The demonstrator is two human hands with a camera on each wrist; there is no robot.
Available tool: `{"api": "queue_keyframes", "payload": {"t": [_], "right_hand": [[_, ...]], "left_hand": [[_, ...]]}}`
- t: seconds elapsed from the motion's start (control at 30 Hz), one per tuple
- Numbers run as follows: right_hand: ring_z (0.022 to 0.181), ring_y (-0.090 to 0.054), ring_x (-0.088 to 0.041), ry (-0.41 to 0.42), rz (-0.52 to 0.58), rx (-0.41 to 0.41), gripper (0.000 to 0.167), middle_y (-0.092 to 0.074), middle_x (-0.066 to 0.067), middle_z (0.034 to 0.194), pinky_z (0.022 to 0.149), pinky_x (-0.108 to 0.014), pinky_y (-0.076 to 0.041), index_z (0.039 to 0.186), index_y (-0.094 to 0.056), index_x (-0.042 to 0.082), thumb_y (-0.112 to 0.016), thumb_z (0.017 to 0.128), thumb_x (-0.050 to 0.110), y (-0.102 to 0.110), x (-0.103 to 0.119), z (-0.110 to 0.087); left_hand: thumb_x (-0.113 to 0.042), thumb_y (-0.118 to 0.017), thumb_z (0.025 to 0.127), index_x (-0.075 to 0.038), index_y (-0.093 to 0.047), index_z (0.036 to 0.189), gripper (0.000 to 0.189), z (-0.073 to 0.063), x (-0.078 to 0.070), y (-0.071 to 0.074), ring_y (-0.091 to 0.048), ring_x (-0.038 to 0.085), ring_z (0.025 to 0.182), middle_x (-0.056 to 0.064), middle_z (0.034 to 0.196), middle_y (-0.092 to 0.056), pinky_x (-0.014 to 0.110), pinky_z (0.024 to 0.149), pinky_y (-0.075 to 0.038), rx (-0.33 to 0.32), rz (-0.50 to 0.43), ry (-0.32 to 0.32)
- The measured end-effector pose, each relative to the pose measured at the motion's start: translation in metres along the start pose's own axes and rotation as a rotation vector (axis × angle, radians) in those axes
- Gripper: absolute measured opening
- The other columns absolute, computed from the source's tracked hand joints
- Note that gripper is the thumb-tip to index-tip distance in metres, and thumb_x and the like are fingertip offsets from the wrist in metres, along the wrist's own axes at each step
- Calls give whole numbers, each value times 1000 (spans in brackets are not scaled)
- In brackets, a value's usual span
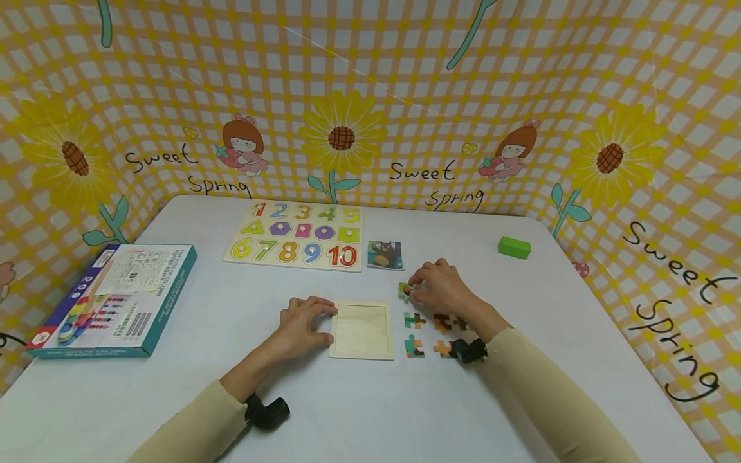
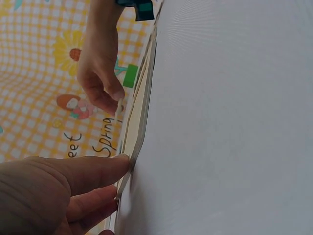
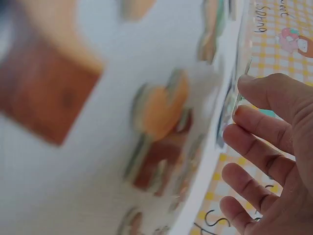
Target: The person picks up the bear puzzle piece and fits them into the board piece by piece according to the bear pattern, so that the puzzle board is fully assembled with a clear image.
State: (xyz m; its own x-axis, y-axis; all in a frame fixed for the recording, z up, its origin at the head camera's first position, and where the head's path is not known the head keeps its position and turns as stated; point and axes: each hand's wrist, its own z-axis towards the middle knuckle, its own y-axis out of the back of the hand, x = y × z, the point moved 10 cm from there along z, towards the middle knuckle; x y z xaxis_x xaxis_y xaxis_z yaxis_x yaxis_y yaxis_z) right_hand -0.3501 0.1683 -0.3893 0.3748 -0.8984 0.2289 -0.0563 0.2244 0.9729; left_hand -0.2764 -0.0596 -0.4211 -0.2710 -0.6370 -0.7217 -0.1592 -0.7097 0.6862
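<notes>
A square wooden puzzle frame [image 1: 361, 330] with a bare recess lies flat on the table. My left hand [image 1: 303, 326] rests at its left edge, thumb and forefinger touching the rim from the same side; the left wrist view shows these fingers fairly straight. To the right of the frame, my right hand [image 1: 442, 289] pinches a green and brown jigsaw piece [image 1: 404, 291] between thumb and forefinger, raised off the table in the left wrist view. Below that hand lie loose jigsaw pieces [image 1: 414, 348] in rows, some partly covered by the right wrist and its black camera.
Behind the frame lie a number-and-shape board [image 1: 295, 235] and a small bear picture card [image 1: 384, 254]. A green block [image 1: 514, 247] sits at the far right, and a boxed toy [image 1: 116, 299] at the left. Checked, flowered cloth [image 1: 341, 77] hangs around the table.
</notes>
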Motion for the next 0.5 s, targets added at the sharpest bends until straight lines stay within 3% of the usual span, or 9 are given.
{"api": "queue_keyframes", "payload": {"t": [0.5], "right_hand": [[103, -48, -29, 61, 67, -44, 23, -66, -3, 99, 87, -48, -36, 101, -71, 13, -71, 81, 24, 10, 47, -14]], "left_hand": [[-10, -78, 71, -10, -65, 112, 43, -1, 3, 0, -38, 26, 112, 1, 128, -57, 47, 94, -22, 10, -46, 27]]}}
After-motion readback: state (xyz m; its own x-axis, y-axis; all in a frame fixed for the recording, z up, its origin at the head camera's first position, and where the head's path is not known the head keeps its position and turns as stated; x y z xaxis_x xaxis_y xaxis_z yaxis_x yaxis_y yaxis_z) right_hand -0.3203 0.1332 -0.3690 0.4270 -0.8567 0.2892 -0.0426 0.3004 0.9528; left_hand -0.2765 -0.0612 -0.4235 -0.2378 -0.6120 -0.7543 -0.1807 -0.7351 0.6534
